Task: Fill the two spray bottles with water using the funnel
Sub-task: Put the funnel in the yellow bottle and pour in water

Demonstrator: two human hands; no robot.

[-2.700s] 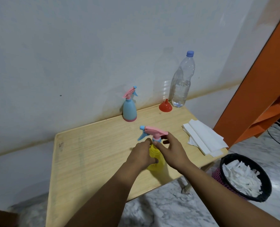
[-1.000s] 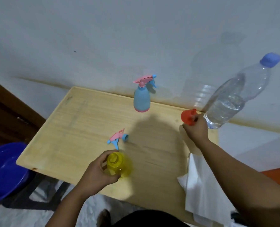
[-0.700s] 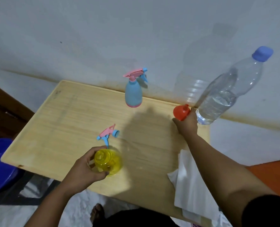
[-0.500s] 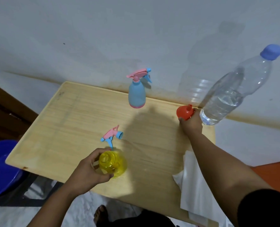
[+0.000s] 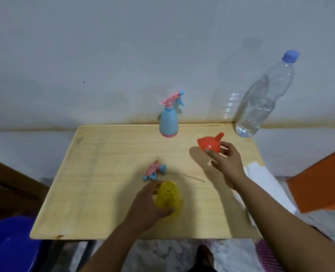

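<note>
My left hand [image 5: 145, 208] grips the yellow spray bottle [image 5: 169, 197], which stands near the front of the wooden table [image 5: 104, 173] with its neck uncovered. Its pink and blue spray head [image 5: 154, 171] lies on the table just behind it, its thin tube trailing right. My right hand [image 5: 226, 163] holds the red funnel [image 5: 209, 145] in the air above the table, spout pointing up and to the right. The blue spray bottle [image 5: 169, 119] stands capped at the back edge. A clear water bottle [image 5: 260, 103] with a blue cap stands at the back right corner.
White paper towels [image 5: 264, 183] lie at the table's right edge. A blue basin [image 5: 7, 248] sits on the floor at lower left. An orange panel [image 5: 319, 181] stands to the right. A pink mesh bin [image 5: 266, 256] shows at bottom right. The wall runs right behind the table.
My right hand has lifted the red funnel from beside the water bottle and brought it forward over the table. The left hand keeps hold of the yellow bottle.
</note>
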